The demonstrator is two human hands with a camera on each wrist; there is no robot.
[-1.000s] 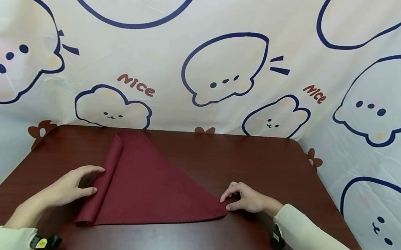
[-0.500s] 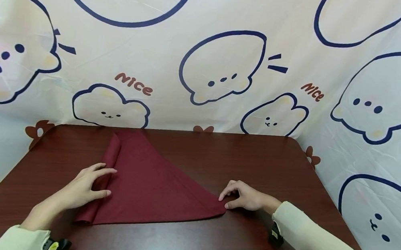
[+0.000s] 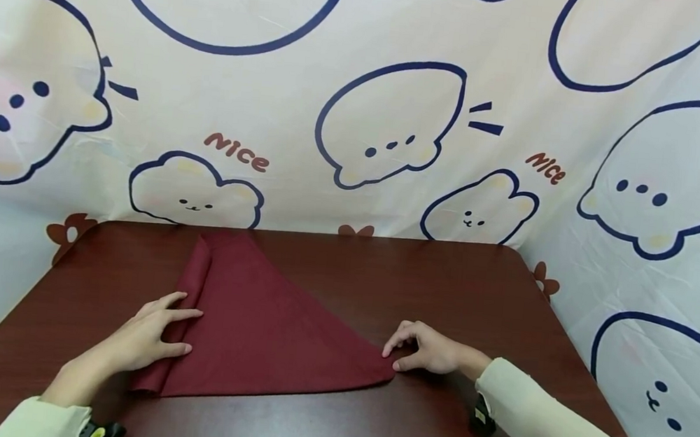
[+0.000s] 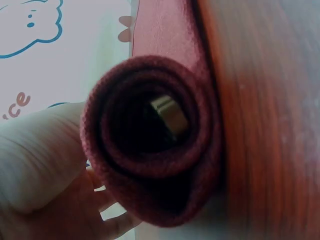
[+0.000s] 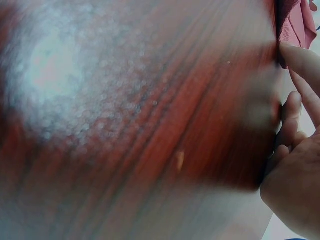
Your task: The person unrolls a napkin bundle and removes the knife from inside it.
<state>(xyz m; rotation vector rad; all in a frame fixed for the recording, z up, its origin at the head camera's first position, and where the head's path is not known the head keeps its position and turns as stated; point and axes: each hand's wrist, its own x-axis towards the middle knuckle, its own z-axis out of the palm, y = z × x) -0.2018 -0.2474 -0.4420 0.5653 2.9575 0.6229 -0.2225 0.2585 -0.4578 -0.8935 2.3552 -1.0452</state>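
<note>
Nearest, pale cream sleeves [image 3: 535, 398] reach in over a glossy, dark red-brown wood-grain bench [image 3: 241, 433]. The person's left hand [image 3: 149, 336] lies across the nearer half of a burgundy fabric roll [image 3: 192, 277], thumb and fingers spread wide and touching it. Seen from the left wrist, the roll's near end is a hollow spiral with a shiny gold-coloured object [image 4: 170, 115], too dim to identify, inside. From the roll, a flat, roughly triangular burgundy cloth [image 3: 269, 330] stretches rightward along the bench, tapering to a corner that the right hand [image 3: 429, 349] appears to pinch narrowly between thumb and finger. The step in hand looks like rolling the cloth up, perhaps halfway along; the next move seems to call for turning the roll rightward while the corner stays taut. Beyond the bench's far edge hangs a white fabric backdrop [image 3: 370, 9] with blue-outlined cartoon animals.
</note>
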